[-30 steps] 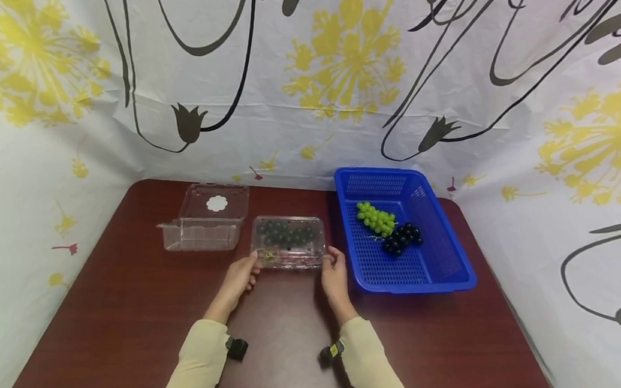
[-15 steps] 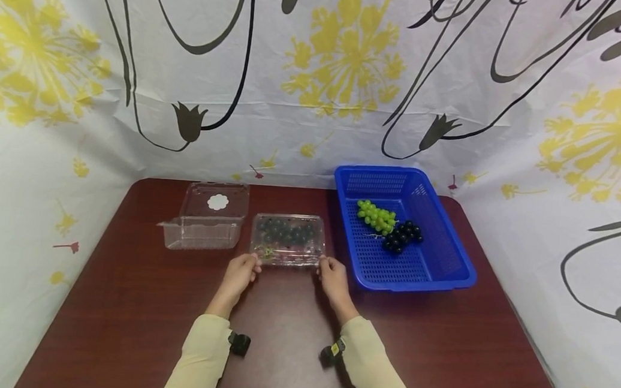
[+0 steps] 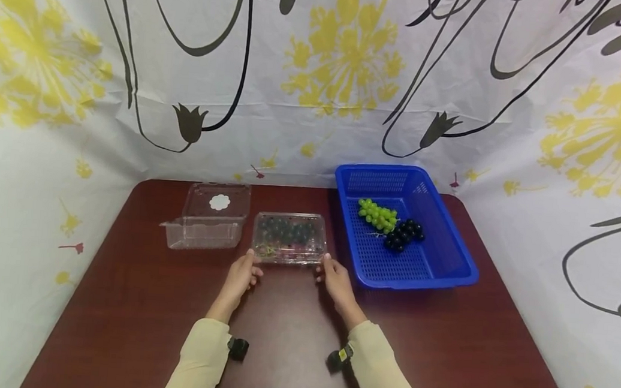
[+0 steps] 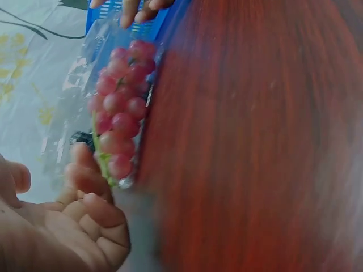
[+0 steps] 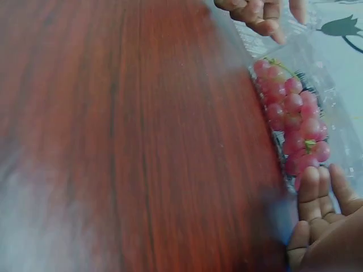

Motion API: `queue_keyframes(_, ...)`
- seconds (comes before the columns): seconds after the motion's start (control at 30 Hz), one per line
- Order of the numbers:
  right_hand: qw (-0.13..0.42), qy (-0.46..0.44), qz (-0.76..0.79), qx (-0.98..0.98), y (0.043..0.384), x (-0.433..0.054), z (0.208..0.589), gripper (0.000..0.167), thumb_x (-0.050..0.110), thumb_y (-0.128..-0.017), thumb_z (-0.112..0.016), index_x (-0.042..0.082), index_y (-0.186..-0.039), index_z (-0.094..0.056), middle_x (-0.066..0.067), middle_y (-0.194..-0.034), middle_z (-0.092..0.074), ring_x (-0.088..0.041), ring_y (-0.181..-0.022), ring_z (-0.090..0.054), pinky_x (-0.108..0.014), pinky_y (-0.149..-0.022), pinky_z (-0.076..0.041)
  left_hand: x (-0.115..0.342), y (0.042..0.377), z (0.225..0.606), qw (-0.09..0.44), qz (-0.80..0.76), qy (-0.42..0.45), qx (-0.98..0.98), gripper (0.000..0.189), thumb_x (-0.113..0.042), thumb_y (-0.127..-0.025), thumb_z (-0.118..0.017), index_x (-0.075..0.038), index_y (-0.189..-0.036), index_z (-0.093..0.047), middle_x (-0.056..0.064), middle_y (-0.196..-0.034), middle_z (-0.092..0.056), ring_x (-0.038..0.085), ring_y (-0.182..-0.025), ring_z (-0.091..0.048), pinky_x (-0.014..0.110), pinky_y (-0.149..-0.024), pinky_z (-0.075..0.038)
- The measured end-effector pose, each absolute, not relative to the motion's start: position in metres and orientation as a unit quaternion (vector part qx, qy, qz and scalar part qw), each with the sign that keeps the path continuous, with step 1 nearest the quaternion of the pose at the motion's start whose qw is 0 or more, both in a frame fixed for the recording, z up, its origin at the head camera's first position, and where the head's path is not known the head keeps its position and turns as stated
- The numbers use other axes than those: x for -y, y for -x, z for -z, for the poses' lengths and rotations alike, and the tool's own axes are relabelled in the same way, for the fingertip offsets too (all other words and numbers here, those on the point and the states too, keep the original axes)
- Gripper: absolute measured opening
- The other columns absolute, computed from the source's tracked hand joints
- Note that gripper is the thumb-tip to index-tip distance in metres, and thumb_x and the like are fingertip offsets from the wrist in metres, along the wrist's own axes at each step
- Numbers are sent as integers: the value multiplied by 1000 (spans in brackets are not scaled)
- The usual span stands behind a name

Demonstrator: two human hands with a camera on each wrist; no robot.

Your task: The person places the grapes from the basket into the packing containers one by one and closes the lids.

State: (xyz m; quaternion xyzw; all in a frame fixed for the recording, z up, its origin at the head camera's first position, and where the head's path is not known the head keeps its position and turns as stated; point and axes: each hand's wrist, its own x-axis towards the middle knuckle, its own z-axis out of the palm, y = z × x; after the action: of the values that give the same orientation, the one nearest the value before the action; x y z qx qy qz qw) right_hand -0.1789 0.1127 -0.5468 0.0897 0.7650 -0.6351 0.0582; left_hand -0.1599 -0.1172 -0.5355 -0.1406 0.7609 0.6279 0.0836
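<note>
A clear plastic clamshell box [image 3: 291, 217] lies on the table in front of both hands, its lid apparently down. Inside are a bunch of dark grapes [image 3: 288, 231] at the far side and a bunch of pink grapes [image 5: 292, 105] along the near side, green stem visible in the wrist views. My left hand [image 3: 241, 273] is at the box's near left corner, fingers loosely bent and thumb apart. At the near right corner, my right hand [image 3: 335, 279] has its fingertips by the box's end, thumb spread. Contact is hard to confirm.
To the left stands another clear clamshell box [image 3: 205, 235] with its lid raised and a white label on it. A blue basket [image 3: 397, 272] on the right holds green grapes [image 3: 377, 216] and black grapes [image 3: 404, 235]. A patterned cloth [image 3: 293, 127] hangs behind the table.
My right hand's fingers came in toward the box's near right corner, then loosened slightly. My left hand's fingers have also relaxed. The box stays about where it was; the head view shifted slightly.
</note>
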Motion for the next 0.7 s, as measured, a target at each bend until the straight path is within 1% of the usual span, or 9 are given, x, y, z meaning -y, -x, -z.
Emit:
queue_keyframes(0.13, 81, -62, 600, -794, 166, -120, 537, 44, 30, -104, -41, -8, -122, -55, -22, -106, -62, -19, -74, -60, -28, -60, -46, 125, 156, 529, 79, -603, 134, -782, 56, -43, -105, -27, 4, -128, -49, 14, -92, -62, 14, -66, -50, 27, -59, -40)
queue_keyframes(0.2, 94, -44, 587, -803, 160, -122, 531, 43, 26, -104, -43, -7, -128, -53, -25, -110, -62, -25, -75, -63, -33, -59, -49, 129, 153, 527, 71, -593, 137, -790, 54, -41, -105, -28, 3, -128, -49, 17, -99, -61, 15, -70, -53, 26, -61, -41)
queue_keyframes(0.27, 99, -23, 576, -811, 155, -125, 525, 42, 24, -103, -44, -7, -131, -51, -27, -111, -63, -31, -79, -66, -39, -66, -52, 133, 152, 524, 65, -586, 139, -796, 52, -40, -106, -28, 2, -128, -50, 19, -103, -60, 16, -72, -55, 26, -62, -41)
queue_keyframes(0.3, 98, -13, 569, -816, 153, -127, 521, 42, 25, -103, -45, -6, -132, -50, -27, -111, -63, -33, -82, -67, -42, -72, -53, 134, 151, 523, 62, -585, 139, -797, 51, -39, -106, -28, 2, -128, -50, 20, -104, -60, 17, -73, -56, 27, -62, -42)
queue_keyframes(0.4, 97, 20, 539, -836, 150, -134, 506, 44, 28, -104, -44, -2, -134, -50, -27, -117, -63, -37, -96, -68, -47, -90, -50, 139, 150, 519, 54, -583, 136, -799, 50, -37, -106, -28, 1, -128, -49, 22, -107, -60, 17, -74, -58, 28, -63, -43)
queue_keyframes(0.5, 107, 57, 522, -844, 149, -142, 489, 44, 30, -104, -42, -1, -135, -50, -26, -128, -58, -38, -102, -66, -49, -94, -48, 145, 149, 514, 41, -586, 132, -798, 50, -37, -107, -27, 2, -129, -49, 24, -108, -61, 17, -74, -58, 30, -64, -44)
queue_keyframes(0.53, 111, 71, 516, -846, 149, -145, 483, 44, 31, -105, -41, 0, -135, -50, -25, -130, -57, -38, -103, -66, -49, -94, -48, 147, 149, 512, 36, -588, 133, -797, 50, -37, -106, -27, 2, -129, -49, 24, -108, -61, 16, -73, -58, 29, -64, -44)
queue_keyframes(0.6, 119, 101, 511, -845, 147, -152, 471, 44, 30, -105, -40, 0, -135, -50, -25, -130, -57, -38, -103, -65, -48, -90, -50, 152, 149, 508, 25, -594, 138, -792, 52, -39, -106, -27, 2, -128, -51, 24, -106, -62, 13, -70, -57, 30, -63, -44)
queue_keyframes(0.7, 121, 139, 496, -849, 145, -160, 454, 41, 28, -105, -39, 2, -135, -51, -22, -129, -59, -33, -101, -66, -43, -84, -52, 159, 149, 500, 5, -602, 150, -784, 55, -42, -105, -28, 2, -124, -55, 18, -96, -64, 10, -64, -54, 29, -60, -43)
